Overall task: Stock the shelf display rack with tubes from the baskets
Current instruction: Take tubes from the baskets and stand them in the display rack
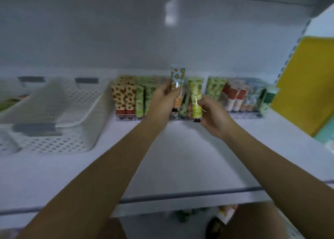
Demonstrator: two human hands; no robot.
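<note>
**A:** Both arms are up over the shelf (180, 157), and each hand has a tube. The left hand (163, 101) has its fingers curled round an orange-and-blue tube (178, 83), held upright with the cap down.

**B:** And the right hand (210, 114) grips a green tube (195, 97) low on its body, thumb and fingers wrapped round it, black cap poking out below. The two tubes are just beside each other, in front of the middle of the rack (244, 114).

**A:** That clear rack stands at the back of the shelf. Spotted tubes (124, 97) fill its left end, and red-and-white tubes (235, 97) stand toward the right.

**B:** There's a white basket (81, 112) off to the left on the same shelf, well apart from the hands. What lies in it is too blurred to tell. Yellow board (307, 79) at the far right.
</note>
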